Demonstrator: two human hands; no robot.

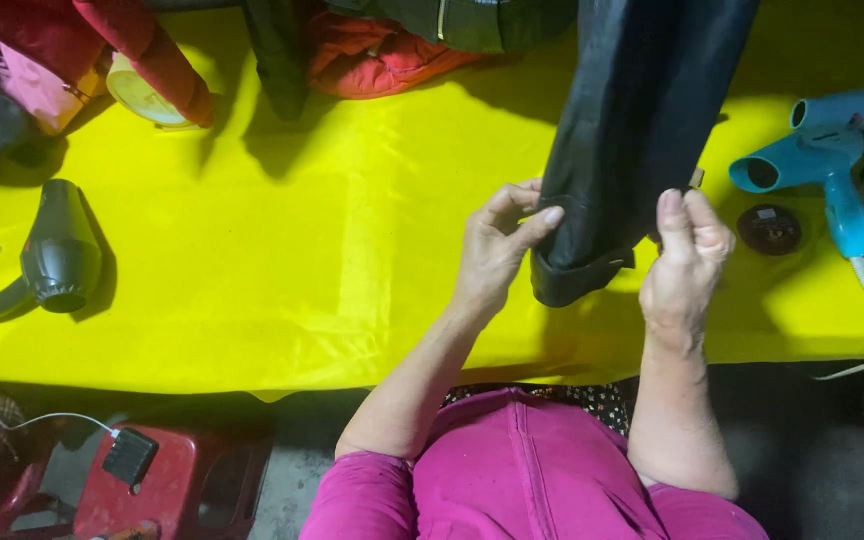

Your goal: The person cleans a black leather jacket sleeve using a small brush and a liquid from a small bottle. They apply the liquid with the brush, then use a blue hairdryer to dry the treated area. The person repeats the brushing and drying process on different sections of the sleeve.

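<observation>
Over a table draped in shiny yellow cloth (302,270), we're holding the cuff end of a black leather sleeve (622,150) that hangs down from about 1 o'clock. Our left hand (497,250) has thumb and fingers pinched onto the cuff's left edge, the other fingers curled loosely. Our right hand (687,265) is closed in a near fist, thumb pressed up against the sleeve's right edge, pinching it; a small tan bit pokes out just above the thumb, can't tell what it is.

The cloth is a bit wrinkled and glossy, with hard shadows under the clothes. At 9 o'clock a black hair dryer (57,255) lies on it. At 3 o'clock there's a blue hair dryer (832,165) with its white cord trailing off the table edge, and just left of it a small round dark tin (769,229). Up at 11 to 12 o'clock, a heap of red and pink garments (372,55) plus a pale round container (142,95).

Below the table edge, at 7 o'clock, a red plastic stool (187,480) with a black power adapter (130,456) on it, over grey concrete floor (832,490).
</observation>
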